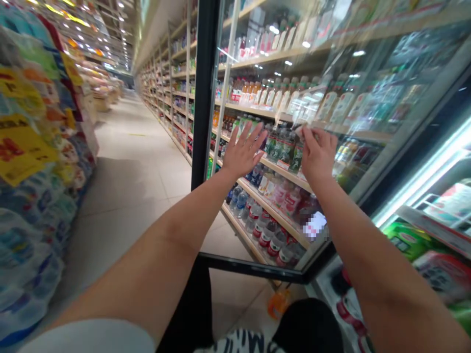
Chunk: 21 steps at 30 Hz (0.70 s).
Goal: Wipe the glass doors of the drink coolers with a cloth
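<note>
My left hand (pixel 243 153) is raised flat with its fingers spread, close to or on the glass pane of a black-framed refrigerator door (pixel 235 98). My right hand (pixel 318 157) is raised against the same pane, fingers curled and tips together, and no held object shows. Green bottles (pixel 283 149) stand on a shelf behind the glass, between my hands. Clear water bottles (pixel 239 203) and red-labelled bottles (pixel 267 238) fill the lower shelves. Glare on the glass hides some labels.
Plastic-wrapped packs with yellow price tags (pixel 33 196) stack up at the left. A tiled supermarket aisle (pixel 136 162) runs far ahead beside long shelves (pixel 165 98). A lit cooler shelf (pixel 430 235) lies at the right, and an orange item (pixel 278 304) sits on the floor.
</note>
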Available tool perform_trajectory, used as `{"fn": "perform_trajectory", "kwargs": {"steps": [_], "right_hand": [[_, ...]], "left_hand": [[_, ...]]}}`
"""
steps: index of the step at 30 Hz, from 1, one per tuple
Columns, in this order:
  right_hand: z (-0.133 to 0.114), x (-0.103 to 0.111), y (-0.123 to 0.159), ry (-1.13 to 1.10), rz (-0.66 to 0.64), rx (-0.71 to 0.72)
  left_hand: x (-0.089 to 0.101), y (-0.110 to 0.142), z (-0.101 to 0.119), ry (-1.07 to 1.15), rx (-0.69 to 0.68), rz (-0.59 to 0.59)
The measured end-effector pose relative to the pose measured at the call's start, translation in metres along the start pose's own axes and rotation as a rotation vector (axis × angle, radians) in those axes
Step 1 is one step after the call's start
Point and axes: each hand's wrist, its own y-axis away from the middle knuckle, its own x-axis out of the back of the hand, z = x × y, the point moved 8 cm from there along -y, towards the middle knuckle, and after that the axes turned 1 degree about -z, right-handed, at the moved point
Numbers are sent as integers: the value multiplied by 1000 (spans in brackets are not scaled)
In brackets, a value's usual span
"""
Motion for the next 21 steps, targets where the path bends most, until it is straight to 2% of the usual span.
{"fn": "perform_trajectory", "kwargs": {"steps": [4,6,8,11,12,17,18,21], "right_hand": [[-33,-17,7,-6,-183,223],[-40,-18,5,17,-237,305],[-35,-13,-2,50,-202,280],[-21,-2,-8,68,-69,123],[-22,-2,-6,66,-54,110],[-45,-20,7,12,-252,347],[-43,-19,4,4,-245,328],[-24,-8,-5,-1,-94,138]], "left_hand": [[-4,0,-4,4,21,7],[-5,0,-5,9,24,11],[-6,0,-5,11,25,12],[-6,0,-4,13,23,5],[-6,0,-4,13,24,3],[-4,0,-1,-26,9,2],[-3,0,-1,-31,5,3],[-2,0,0,-40,0,4]]}}
